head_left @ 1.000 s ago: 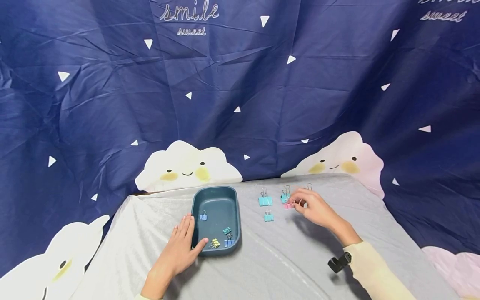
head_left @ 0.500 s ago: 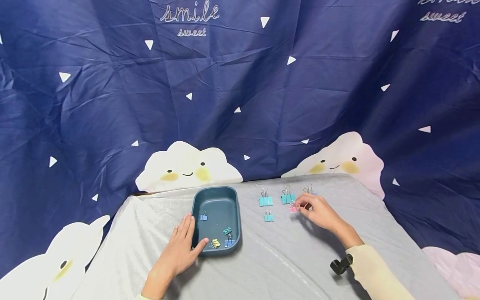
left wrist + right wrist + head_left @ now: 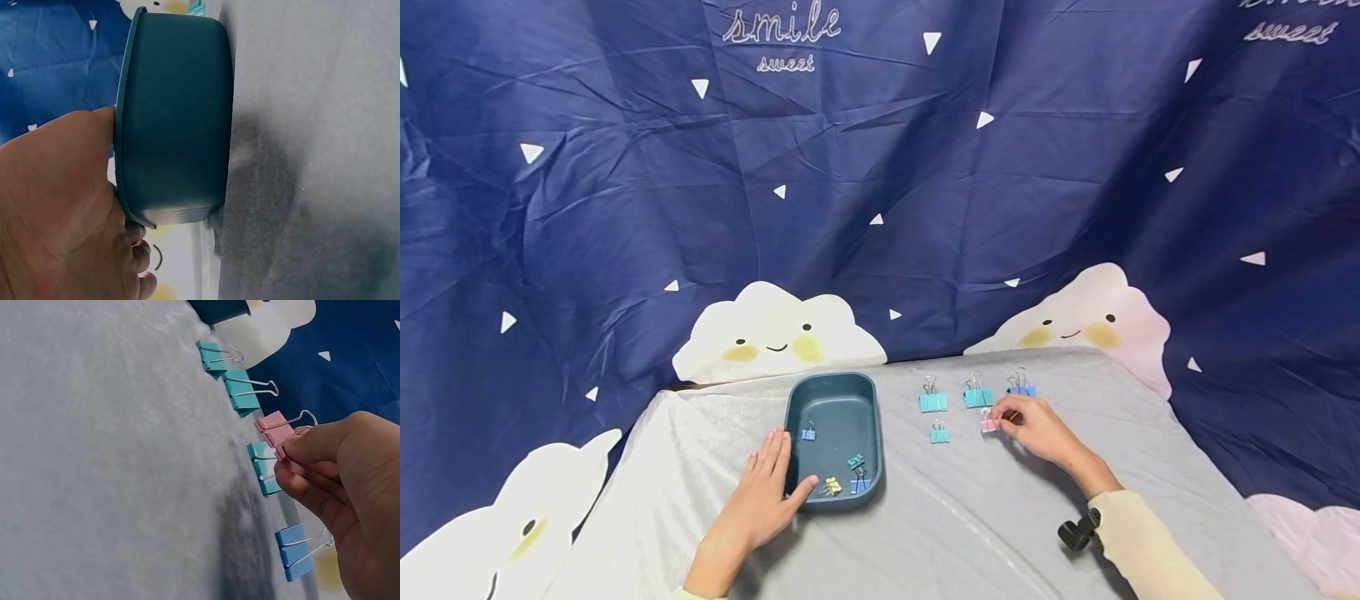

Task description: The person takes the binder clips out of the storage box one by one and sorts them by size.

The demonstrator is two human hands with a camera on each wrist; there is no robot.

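Observation:
My right hand (image 3: 1037,427) pinches a pink binder clip (image 3: 275,428) between thumb and fingers, just in front of a row of clips. That row holds a teal binder clip (image 3: 933,402), another teal clip (image 3: 977,397) and a blue clip (image 3: 1022,390). Nearer me stands a smaller teal clip (image 3: 939,436). My left hand (image 3: 756,493) rests on the near left rim of a dark teal tray (image 3: 876,417), fingers straight along its side and thumb over the edge. Inside the tray lie a small blue clip (image 3: 808,434), yellow clips (image 3: 832,486), a small green clip (image 3: 856,461) and another blue clip (image 3: 861,485).
A grey cloth (image 3: 955,533) covers the table. Behind it hangs a dark blue curtain (image 3: 865,167) with white triangles and cloud shapes. A black wrist camera (image 3: 1078,530) sits on my right wrist, low over the cloth.
My right hand has shifted slightly right with the pink clip, away from the middle teal clip. The blue clip at the row's right end shows more. The left hand and tray have stayed put.

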